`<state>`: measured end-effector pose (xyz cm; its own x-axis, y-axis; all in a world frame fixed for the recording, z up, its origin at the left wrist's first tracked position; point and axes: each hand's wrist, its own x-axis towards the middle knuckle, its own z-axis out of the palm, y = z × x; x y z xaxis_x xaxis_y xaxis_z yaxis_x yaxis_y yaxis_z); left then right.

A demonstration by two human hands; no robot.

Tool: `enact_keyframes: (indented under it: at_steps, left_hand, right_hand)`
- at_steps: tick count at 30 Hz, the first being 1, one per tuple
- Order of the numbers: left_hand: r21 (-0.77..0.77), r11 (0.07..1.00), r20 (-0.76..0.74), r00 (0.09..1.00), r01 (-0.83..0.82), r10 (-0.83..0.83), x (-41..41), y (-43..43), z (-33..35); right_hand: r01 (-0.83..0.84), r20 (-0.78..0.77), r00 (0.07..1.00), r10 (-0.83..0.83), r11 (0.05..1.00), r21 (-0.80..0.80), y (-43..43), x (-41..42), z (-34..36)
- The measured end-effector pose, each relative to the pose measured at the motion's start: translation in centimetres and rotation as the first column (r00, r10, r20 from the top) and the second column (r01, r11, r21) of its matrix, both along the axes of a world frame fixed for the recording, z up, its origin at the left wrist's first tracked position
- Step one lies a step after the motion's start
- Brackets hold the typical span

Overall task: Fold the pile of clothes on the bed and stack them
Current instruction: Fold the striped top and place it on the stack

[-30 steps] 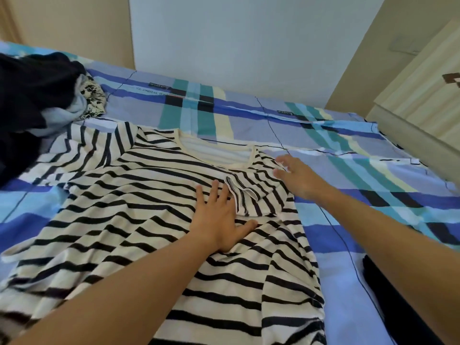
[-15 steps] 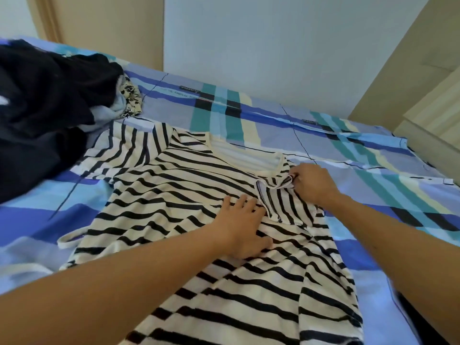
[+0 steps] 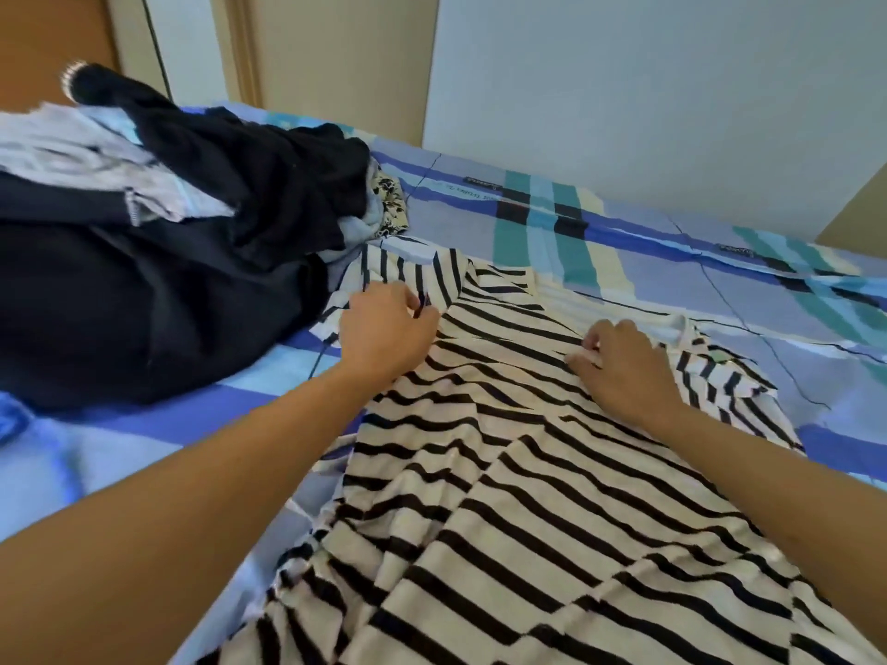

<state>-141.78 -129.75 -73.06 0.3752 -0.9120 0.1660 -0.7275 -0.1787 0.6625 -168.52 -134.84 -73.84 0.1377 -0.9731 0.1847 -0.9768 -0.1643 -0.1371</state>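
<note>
Left hand (image 3: pixel 384 331): fingers curled, thumb and fingertips pinching a small ridge of striped cloth at the shoulder seam, knuckles up, wrist low over the fabric
Right hand (image 3: pixel 624 371): fingers curled under, nipping a fold of the same garment just below the collar edge, heel of the hand resting on the stripes
Spacing of hands: apart across the chest of the garment, one at each shoulder, both on the side far from the camera
Striped shirt (image 3: pixel 504 520): cream with black bands, spread flat on the bed, hem toward the camera, body rumpled in diagonal creases below the hands
Neckline (image 3: pixel 576 304): plain cream band, open toward the wall, lying between the two hands and a little beyond them
Left-side sleeve (image 3: pixel 398 271): stripes running lengthwise, lying just past the left hand, its outer edge touching the dark heap
Right-side sleeve (image 3: pixel 720 381): folded in over itself beside the right hand
Pile of clothes (image 3: pixel 168 280): unfolded heap on the left of the bed, mostly black cloth, with a pale grey garment (image 3: pixel 86 160) on top and a floral piece (image 3: pixel 391 204) poking out at its right edge
Bed (image 3: pixel 648 261): sheet checked in blue, teal, pale yellow and black
Wall (image 3: pixel 624 88): plain pale surface behind the bed
</note>
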Motion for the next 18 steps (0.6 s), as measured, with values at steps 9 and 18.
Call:
enact_keyframes:
  at_steps: [9,18]
  left_hand:
    - [0.250,0.958,-0.012,0.989,-0.140,0.148,6.5,-2.0,-1.3]
    - [-0.291,0.952,-0.742,0.652,-0.101,-0.158,6.1,-2.4,2.2]
  right_hand:
    - [-0.390,0.135,0.920,0.367,0.885,0.255,0.6,13.9,3.2]
    - [-0.207,0.568,0.823,-0.008,0.928,0.312,-1.1,16.0,6.2]
